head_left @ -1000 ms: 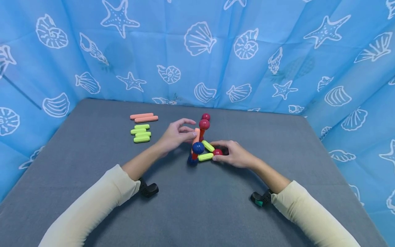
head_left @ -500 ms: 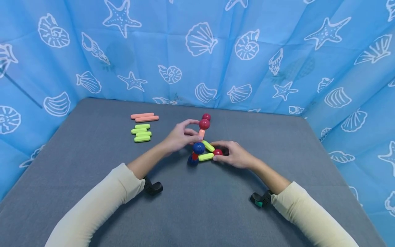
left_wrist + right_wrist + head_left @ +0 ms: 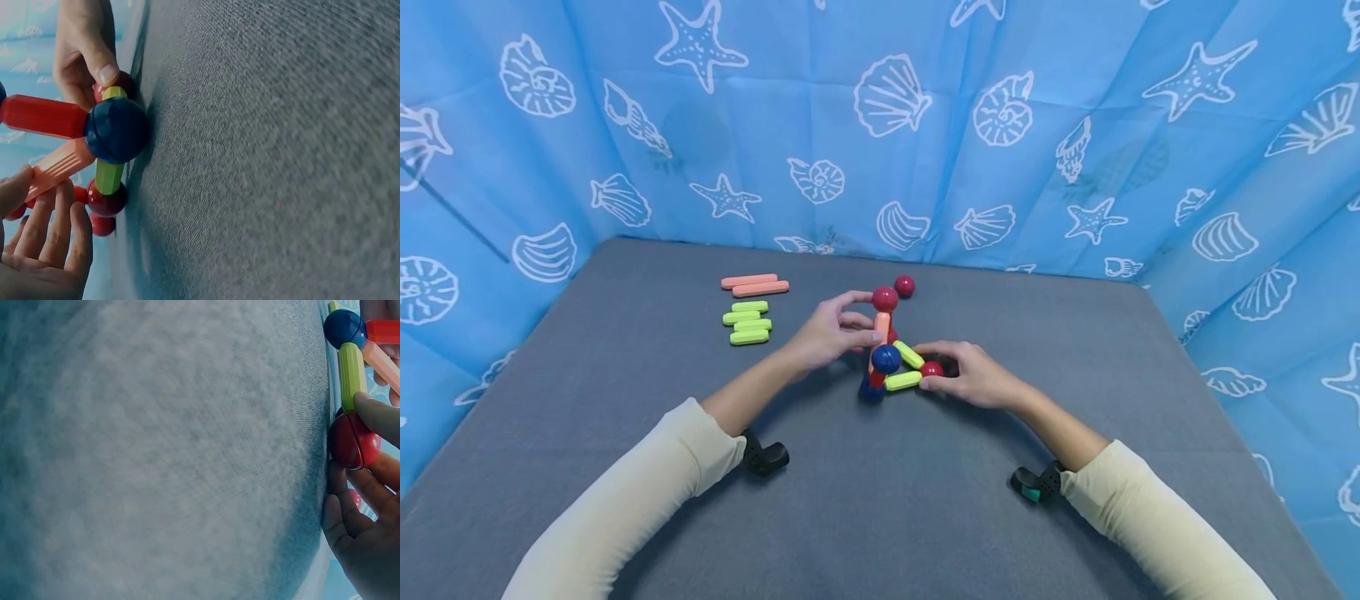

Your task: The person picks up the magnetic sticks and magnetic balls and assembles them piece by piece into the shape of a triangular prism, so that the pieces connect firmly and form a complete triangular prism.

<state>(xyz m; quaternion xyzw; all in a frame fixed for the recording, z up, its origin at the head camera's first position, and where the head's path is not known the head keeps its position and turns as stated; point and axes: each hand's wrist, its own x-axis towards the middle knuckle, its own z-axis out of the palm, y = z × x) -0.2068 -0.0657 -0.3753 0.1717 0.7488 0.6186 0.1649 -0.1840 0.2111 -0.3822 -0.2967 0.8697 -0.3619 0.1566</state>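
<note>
A frame of magnetic rods and balls stands mid-table. In the left wrist view, my left hand (image 3: 829, 335) pinches a salmon rod (image 3: 61, 166) between thumb and fingers. One end meets the lower blue ball (image 3: 117, 130); the other rises toward the upper red ball (image 3: 885, 298), where contact is hard to tell. A red rod (image 3: 44, 115) joins the lower blue ball to the upper blue ball (image 3: 886, 359). My right hand (image 3: 970, 374) holds the red ball (image 3: 353, 440) at the right corner, where two lime rods (image 3: 903, 381) meet. A red post behind is mostly hidden.
A loose red ball (image 3: 905, 286) lies behind the frame. To the left lie two salmon rods (image 3: 760, 288) and several lime rods (image 3: 749, 337) on the grey tabletop (image 3: 895, 517). A blue shell-patterned curtain (image 3: 820, 100) hangs behind the table.
My left hand moved right with the salmon rod toward the upper red ball, then back left. That red ball has shifted left along with it. My right hand stayed on its ball.
</note>
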